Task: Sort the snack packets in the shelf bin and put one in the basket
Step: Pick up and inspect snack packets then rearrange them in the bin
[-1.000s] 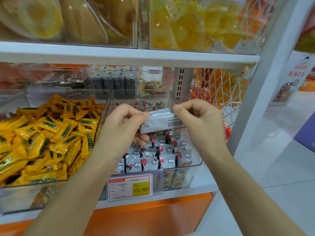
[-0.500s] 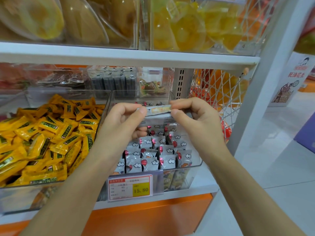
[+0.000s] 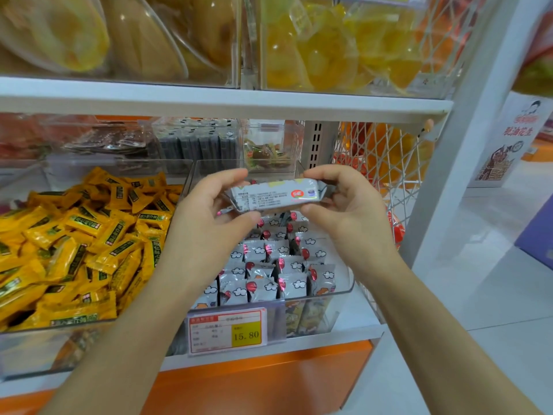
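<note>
A silver snack packet (image 3: 275, 195) with small print and a red logo hangs flat between both hands, above the clear shelf bin (image 3: 344, 290). My left hand (image 3: 206, 223) pinches its left end between thumb and fingers. My right hand (image 3: 350, 211) pinches the right end the same way. Below, several silver packets with cloud and balloon prints (image 3: 269, 265) stand in rows inside the bin. No basket shows itself as the one for the task.
A bin of yellow snack packets (image 3: 74, 250) sits to the left. A price tag reading 15.80 (image 3: 229, 330) hangs on the bin front. A white wire mesh rack (image 3: 386, 163) with orange goods stands right. An upper shelf (image 3: 209, 100) overhangs.
The packet has been turned in my fingers: first its printed back showed tilted, then its thin edge, and now it lies level with the labelled face toward me. Both hands stayed in place.
</note>
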Motion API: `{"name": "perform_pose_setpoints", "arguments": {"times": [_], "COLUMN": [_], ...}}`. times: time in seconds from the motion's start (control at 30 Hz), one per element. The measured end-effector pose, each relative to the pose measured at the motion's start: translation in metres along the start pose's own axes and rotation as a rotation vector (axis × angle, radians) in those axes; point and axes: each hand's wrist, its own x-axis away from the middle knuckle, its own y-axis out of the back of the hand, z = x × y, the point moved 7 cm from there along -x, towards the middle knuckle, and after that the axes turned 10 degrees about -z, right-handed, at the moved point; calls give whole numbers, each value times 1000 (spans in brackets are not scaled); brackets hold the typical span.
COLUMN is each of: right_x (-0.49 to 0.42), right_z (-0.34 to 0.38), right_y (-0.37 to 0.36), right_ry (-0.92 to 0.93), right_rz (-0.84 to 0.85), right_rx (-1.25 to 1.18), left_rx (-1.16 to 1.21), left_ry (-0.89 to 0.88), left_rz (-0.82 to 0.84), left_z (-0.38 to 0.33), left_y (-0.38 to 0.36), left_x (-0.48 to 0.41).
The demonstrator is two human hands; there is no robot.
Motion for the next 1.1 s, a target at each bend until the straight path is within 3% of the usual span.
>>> {"name": "perform_pose_setpoints", "arguments": {"times": [0.4,0.6,0.73,0.9,0.97,1.1], "right_x": [3,0,0,-9,-20,-52], "right_z": [3,-12,-21,-22,-17,-12], "right_y": [-8,0,4,7,17,21], "right_ry": [42,-213,-258,-332,-276,-83], "right_rz": [84,66,80,21,-71,-180], "right_rx": [-59,-194,101,-45,-4,317], "left_rx": [-113,-142,-205,-324,-450,-757], "left_ry": [28,-6,-111,-227,-158,-137], "left_rz": [-37,-50,-22,67,127,255], "left_z": [5,7,-5,-6,9,31], "left_y": [4,7,-1,-13,-17,-28], "left_x": [-1,-3,0,0,-5,-15]}}
